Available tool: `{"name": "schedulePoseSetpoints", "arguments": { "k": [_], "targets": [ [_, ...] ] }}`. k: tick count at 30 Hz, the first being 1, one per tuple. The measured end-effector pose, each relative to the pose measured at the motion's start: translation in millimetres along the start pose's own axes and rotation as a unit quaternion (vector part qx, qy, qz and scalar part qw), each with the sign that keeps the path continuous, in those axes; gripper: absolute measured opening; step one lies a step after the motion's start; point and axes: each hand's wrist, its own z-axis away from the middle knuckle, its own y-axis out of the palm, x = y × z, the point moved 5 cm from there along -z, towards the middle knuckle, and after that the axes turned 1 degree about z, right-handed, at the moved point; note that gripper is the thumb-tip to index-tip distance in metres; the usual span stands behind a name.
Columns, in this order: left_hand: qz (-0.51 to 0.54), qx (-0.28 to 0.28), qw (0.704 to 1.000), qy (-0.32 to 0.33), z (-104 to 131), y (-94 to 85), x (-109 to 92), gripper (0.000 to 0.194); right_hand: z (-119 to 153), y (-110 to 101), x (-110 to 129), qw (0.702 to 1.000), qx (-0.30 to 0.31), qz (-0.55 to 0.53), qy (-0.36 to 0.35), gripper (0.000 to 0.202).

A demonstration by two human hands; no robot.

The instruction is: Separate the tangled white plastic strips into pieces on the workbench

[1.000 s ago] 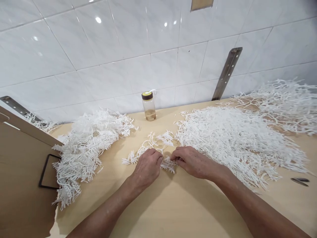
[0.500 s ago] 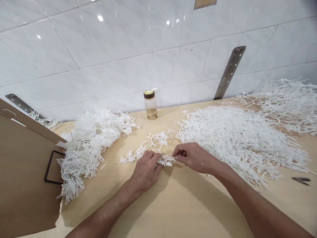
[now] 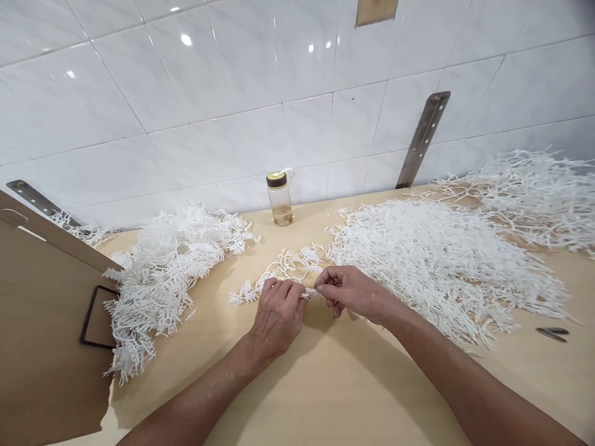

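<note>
Between my hands is a white branched plastic sprig [image 3: 310,293], mostly covered by fingers. My left hand [image 3: 279,313] is closed around its left part, just above the table. The fingertips of my right hand [image 3: 346,290] pinch its right end. Behind and left of my hands, a loose white branched strand [image 3: 283,265] with short tips lies on the wood. To the right spreads a big heap of thin white plastic pieces [image 3: 418,260]. A pile of white branched sprigs [image 3: 171,260] sits on the left.
A lidded bottle [image 3: 281,201] with a little brownish liquid stands by the tiled wall. Small snips [image 3: 552,334] lie at right. A cardboard box [image 3: 51,328] with a black-framed handle hole borders the left. More white branches [image 3: 539,192] fill the far right, near a metal bracket [image 3: 423,141].
My hands have come closer together, and the right fingers have moved left along the sprig. Less of the sprig shows between them. The view has shifted slightly.
</note>
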Motion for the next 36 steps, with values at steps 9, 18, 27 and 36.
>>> {"name": "schedulePoseSetpoints", "arguments": {
  "k": [9,18,27,36],
  "targets": [
    [0.155,0.042,0.980,-0.119,-9.0,10.2,18.4,0.017,-3.1,-9.0,-6.7,0.999,-0.024,0.034,-0.004,0.027],
    [0.284,0.098,0.929,-0.216,-15.6,22.7,30.1,0.021,-0.6,-10.9,12.9,0.975,-0.100,0.126,-0.154,0.025],
    [0.324,0.093,0.916,-0.219,-7.5,17.4,28.6,0.023,-8.1,2.5,6.2,0.972,-0.096,0.169,-0.129,0.019],
    [0.359,0.043,0.896,-0.259,-2.8,22.3,41.7,0.029,-11.7,13.1,-1.3,0.981,-0.088,0.109,-0.136,0.021]
  ]
}}
